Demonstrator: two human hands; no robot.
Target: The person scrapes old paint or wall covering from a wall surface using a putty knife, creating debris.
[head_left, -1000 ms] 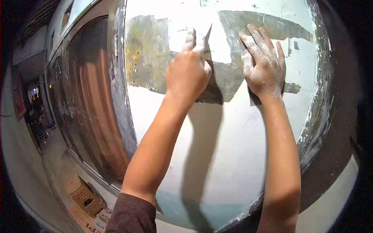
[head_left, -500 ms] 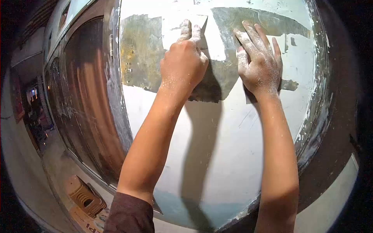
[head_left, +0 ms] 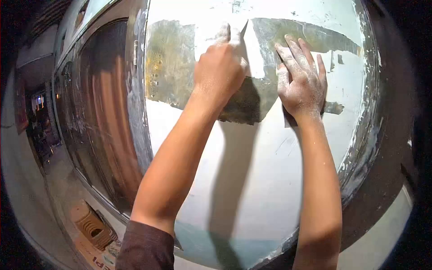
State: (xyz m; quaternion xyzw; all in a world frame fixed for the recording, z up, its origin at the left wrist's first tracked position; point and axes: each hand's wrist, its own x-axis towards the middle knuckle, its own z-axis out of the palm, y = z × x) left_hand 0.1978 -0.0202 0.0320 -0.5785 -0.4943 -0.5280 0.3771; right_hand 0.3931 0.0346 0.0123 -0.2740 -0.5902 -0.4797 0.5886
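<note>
A scraper (head_left: 238, 35), mostly hidden, is being clenched in the left hand (head_left: 220, 67) high on the wall (head_left: 252, 180), beside the bare patch (head_left: 171, 63). The right hand (head_left: 302, 83) is being pressed flat and open alongside. The scraper is being judged light, thin and stiff, and best gripped at the handle.

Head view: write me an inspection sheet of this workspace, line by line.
Surface: white-coated wall panel, with a bare grey scraped patch across its upper part.
Job's things: what looks like a scraper; only a thin blade edge shows beside the left fingers.
Clutter: white flakes along the panel's right rim.
Grips: left hand closed, apparently on the scraper, two fingers stretched upward; right hand open, flat on the panel, dusted white.
Cables: nothing seen.
Surroundings: brown door to the left; stool and printed carton on the floor; dim passage beyond.
</note>
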